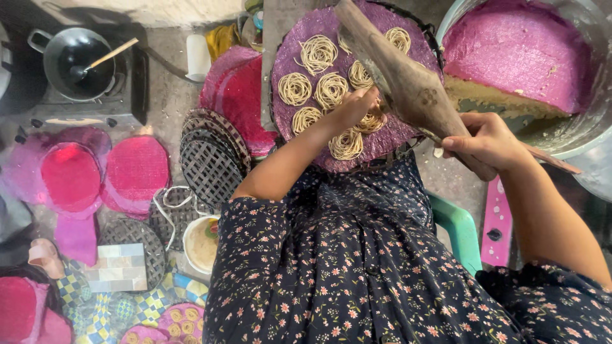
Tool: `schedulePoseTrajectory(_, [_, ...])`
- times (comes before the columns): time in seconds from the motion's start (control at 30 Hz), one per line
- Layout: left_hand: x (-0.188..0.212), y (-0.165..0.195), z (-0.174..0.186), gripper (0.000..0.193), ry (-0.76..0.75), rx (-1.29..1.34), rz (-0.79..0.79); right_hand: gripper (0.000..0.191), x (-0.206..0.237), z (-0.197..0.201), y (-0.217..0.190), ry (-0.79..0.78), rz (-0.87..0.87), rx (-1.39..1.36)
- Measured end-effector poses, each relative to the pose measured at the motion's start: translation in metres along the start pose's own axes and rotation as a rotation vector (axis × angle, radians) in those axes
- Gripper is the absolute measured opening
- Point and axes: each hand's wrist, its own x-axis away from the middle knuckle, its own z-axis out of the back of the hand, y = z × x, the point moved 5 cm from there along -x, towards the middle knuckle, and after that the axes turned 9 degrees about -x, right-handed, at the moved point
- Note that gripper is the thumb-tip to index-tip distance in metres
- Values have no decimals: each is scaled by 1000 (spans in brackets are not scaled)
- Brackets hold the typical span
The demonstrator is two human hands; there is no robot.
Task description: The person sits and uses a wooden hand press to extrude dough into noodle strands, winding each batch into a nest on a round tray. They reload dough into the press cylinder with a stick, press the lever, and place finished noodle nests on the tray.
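Noodle nests: I count about 9 pale coils [331,89] lying on a round purple-lined tray [306,38], straight ahead of my body and above my lap.
Wooden press: a long brown wooden tool [408,83] slants over the right part of the tray; its long axis runs from the top centre of the view down to the right, towards my right hand.
Key relation: the tray lies forward of both hands; my left hand is nearer the nests, my right hand sits off the tray's right edge.
Left hand: my left hand [358,105] reaches in from the lower left, fingers curled down onto a nest near the tray's middle, just beside the press; I cannot tell whether it pinches noodle or only touches it.
Right hand: my right hand [481,143] is closed round the lower end of the press, with a thin stick-like handle [551,160] running on to the right.
Dough basin: a large metal basin [593,121] at upper right holds a pink-topped, tan mass [516,48].
Spare trays: dark woven trays [213,156] and pink mats [137,169] lie to the left, well apart.
Packages: 1 pale box with block pattern [116,267] lies at lower left; 1 white cylinder [198,57] stands near the top.
Stove: a dark pot with spoon [80,64] sits on a stove at upper left.
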Motion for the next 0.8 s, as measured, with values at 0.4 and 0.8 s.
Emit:
schedulePoseTrajectory(0.4, [-10,83,71,90,151,703,-624,63,38,3,-26,-27,116,-182])
schedulePoseTrajectory(0.8, [-83,88,71,68,-149,1622,-760,47,11,19,5,62,-248,14])
